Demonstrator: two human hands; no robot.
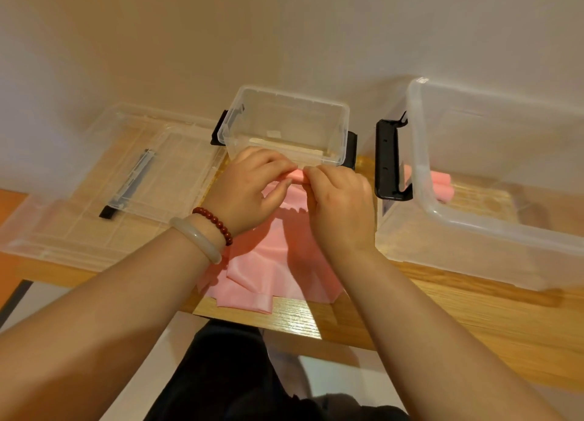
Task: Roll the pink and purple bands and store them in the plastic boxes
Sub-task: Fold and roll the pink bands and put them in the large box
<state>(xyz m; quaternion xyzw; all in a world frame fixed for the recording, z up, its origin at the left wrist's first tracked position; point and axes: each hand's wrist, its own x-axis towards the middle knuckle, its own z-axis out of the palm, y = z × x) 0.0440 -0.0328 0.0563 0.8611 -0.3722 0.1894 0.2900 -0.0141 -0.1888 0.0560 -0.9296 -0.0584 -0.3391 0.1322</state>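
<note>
One pink band [278, 262] pinched at its rolled end by left hand [249, 193] and right hand [339, 205], spread on wooden table [442, 310], plain wall [284, 25] behind

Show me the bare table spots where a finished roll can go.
Widest bare wood: the near edge of the wooden table, between the loose pink band and the large clear plastic box. A thin strip runs before the flat clear plastic lid. Crowded: the middle, where left hand and right hand roll the band beside the small clear plastic box.
</note>
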